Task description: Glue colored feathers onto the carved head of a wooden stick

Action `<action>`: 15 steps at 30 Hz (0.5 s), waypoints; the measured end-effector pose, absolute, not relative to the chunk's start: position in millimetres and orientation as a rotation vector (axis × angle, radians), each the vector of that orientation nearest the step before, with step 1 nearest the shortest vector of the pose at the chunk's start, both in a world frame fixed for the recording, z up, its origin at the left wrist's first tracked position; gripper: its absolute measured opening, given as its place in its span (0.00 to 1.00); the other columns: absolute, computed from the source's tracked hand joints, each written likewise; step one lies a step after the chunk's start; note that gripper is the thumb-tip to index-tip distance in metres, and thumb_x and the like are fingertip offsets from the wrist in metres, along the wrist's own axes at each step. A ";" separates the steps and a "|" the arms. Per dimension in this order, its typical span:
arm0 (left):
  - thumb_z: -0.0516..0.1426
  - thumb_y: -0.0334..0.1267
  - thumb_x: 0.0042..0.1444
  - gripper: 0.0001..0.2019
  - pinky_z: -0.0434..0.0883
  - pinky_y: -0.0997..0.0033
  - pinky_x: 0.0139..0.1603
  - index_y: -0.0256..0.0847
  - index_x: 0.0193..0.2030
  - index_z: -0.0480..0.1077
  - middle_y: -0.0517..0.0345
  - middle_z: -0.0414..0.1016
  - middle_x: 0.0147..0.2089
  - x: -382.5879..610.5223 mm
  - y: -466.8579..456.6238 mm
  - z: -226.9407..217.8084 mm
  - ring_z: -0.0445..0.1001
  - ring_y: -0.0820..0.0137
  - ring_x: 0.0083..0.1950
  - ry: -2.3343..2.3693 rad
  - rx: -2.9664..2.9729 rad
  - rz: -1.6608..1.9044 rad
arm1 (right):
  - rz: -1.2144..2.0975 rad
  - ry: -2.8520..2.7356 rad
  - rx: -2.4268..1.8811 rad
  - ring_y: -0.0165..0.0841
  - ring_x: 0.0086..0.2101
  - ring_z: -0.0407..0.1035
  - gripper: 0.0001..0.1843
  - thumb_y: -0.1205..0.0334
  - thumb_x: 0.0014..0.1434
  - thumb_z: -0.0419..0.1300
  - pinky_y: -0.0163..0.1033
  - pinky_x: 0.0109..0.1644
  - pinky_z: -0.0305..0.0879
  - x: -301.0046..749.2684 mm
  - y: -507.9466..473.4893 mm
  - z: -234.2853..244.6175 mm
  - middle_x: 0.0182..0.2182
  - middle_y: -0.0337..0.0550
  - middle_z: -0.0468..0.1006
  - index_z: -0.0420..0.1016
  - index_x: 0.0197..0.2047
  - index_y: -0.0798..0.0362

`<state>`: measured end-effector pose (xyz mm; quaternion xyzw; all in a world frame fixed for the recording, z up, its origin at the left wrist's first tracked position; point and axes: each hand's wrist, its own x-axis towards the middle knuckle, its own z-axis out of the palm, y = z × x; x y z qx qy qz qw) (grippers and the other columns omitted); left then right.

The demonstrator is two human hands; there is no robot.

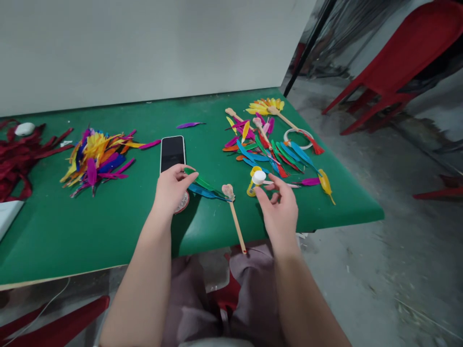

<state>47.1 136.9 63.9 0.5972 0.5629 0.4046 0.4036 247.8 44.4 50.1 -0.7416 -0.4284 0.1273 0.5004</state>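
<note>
Green feather (202,183) pinched in left hand (172,187); right hand (279,208) hovers empty, fingers loosely curled, beside white-capped bottle (257,179).

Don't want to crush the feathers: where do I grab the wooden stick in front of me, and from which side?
Take the wooden stick by its bare lower shaft, coming from the right. That end seems to jut over the table edge, so a grip can close round it. The left hand pinches the feathers at the head end; the right hand is open.
</note>
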 end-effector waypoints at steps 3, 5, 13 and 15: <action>0.61 0.39 0.44 0.08 0.63 0.77 0.27 0.39 0.31 0.74 0.62 0.72 0.23 46.7 133.1 66.1 0.68 0.77 0.25 1.413 1.468 1.139 | 0.186 -1.193 -1.894 0.34 0.31 0.62 0.28 0.47 0.45 0.62 0.41 0.35 0.61 250.3 52.9 44.9 0.35 0.45 0.70 0.69 0.47 0.54; 0.62 0.39 0.43 0.07 0.62 0.79 0.24 0.39 0.31 0.74 0.63 0.70 0.22 47.4 128.8 68.3 0.65 0.79 0.22 1.399 1.420 1.201 | 0.128 -1.263 -1.926 0.38 0.35 0.63 0.22 0.47 0.46 0.61 0.44 0.38 0.61 250.5 57.3 42.8 0.36 0.48 0.70 0.71 0.38 0.55; 0.61 0.40 0.45 0.08 0.56 0.83 0.15 0.39 0.33 0.73 0.68 0.64 0.15 57.9 97.4 85.9 0.59 0.82 0.14 1.379 1.177 1.527 | 0.716 -0.891 -1.474 0.36 0.31 0.69 0.15 0.49 0.50 0.58 0.45 0.36 0.67 226.3 63.7 66.2 0.29 0.42 0.73 0.64 0.31 0.52; 0.61 0.39 0.46 0.08 0.59 0.83 0.16 0.40 0.33 0.73 0.68 0.66 0.15 61.6 90.8 89.2 0.61 0.82 0.15 1.337 1.204 1.579 | 0.919 -0.763 -1.200 0.33 0.29 0.71 0.16 0.53 0.46 0.63 0.42 0.33 0.70 220.0 68.8 77.9 0.32 0.41 0.76 0.61 0.30 0.51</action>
